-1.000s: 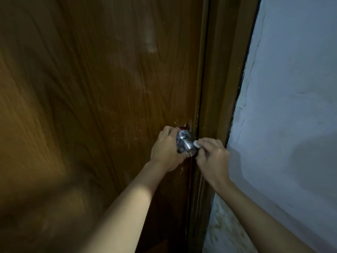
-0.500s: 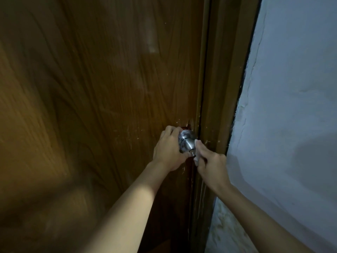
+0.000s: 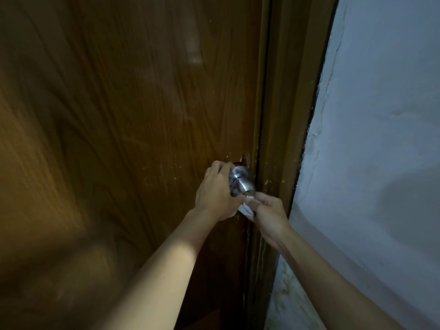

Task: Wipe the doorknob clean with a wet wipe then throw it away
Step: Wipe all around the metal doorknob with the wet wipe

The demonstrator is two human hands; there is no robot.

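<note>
Left hand (image 3: 215, 194) gripping doorknob (image 3: 241, 184), right hand (image 3: 267, 214) pinching wipe (image 3: 245, 209) underneath

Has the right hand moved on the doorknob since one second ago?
Yes. The right hand with the wipe went down, from beside the doorknob to just below its face.

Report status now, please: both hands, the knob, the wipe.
Left hand grips doorknob. Right hand pinches wet wipe under knob's lower edge. Nothing in the way.
</note>
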